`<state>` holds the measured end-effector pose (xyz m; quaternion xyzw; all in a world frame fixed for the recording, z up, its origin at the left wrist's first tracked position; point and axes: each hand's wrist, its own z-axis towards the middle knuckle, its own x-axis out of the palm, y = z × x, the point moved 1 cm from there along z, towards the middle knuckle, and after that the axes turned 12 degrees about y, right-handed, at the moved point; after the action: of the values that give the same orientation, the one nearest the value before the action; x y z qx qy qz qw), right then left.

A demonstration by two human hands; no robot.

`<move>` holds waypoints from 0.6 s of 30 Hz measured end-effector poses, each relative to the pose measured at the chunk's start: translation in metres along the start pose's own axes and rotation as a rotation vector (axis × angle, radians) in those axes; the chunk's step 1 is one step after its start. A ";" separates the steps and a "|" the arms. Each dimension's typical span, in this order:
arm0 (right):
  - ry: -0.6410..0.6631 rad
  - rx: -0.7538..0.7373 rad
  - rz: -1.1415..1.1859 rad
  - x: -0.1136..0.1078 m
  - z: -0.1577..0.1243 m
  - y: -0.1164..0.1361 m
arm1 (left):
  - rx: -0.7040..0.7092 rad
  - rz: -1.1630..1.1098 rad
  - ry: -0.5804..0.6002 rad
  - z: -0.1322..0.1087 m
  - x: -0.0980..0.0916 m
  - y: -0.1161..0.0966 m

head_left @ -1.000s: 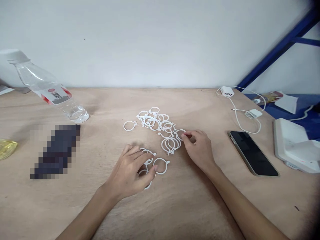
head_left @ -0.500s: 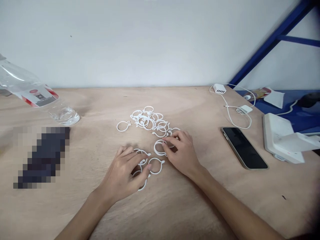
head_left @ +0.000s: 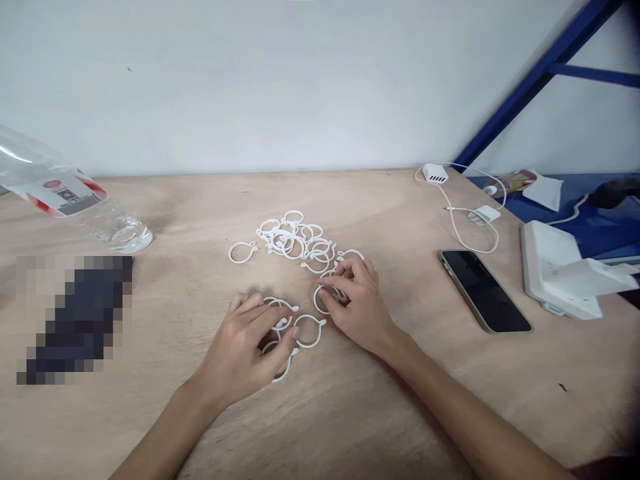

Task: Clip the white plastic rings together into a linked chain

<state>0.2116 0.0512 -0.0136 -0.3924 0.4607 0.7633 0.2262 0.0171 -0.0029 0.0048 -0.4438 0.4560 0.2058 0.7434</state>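
Note:
My right hand (head_left: 361, 300) pinches a white curtain ring (head_left: 316, 303) between thumb and index finger, low over the table. Other rings partly hide behind its fingers. My left hand (head_left: 250, 343) is spread over a small group of rings, thumb and index finger apart, and partly covers them. Beside its thumb lies a single ring (head_left: 309, 347) with a small knob on its edge. Farther back is a loose pile of similar rings (head_left: 287, 253), overlapping one another. One separate ring (head_left: 242, 262) rests left of that pile.
On the left, a clear bottle (head_left: 67, 193) leans over the wooden table (head_left: 350, 427), near a pixelated dark object (head_left: 85, 320). To the right are a phone (head_left: 485, 291), a white charger (head_left: 435, 173) with cable, and a white power strip (head_left: 543, 267). A wall stands behind.
My right hand has shifted a ring slightly, separating it from the one it overlapped. My left hand stays nearly still. The whole view has moved a little.

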 end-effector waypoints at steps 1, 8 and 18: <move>-0.033 -0.003 0.040 0.000 0.001 -0.001 | -0.002 0.000 -0.003 0.000 0.000 0.000; -0.190 0.327 0.497 -0.012 0.004 -0.005 | 0.001 0.006 -0.046 -0.001 0.000 0.001; 0.019 0.587 1.176 -0.020 -0.001 0.023 | 0.047 -0.048 -0.088 -0.004 -0.002 -0.002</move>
<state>0.2075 0.0398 0.0150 -0.0038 0.7893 0.5988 -0.1354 0.0157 -0.0072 0.0073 -0.4277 0.4168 0.1963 0.7777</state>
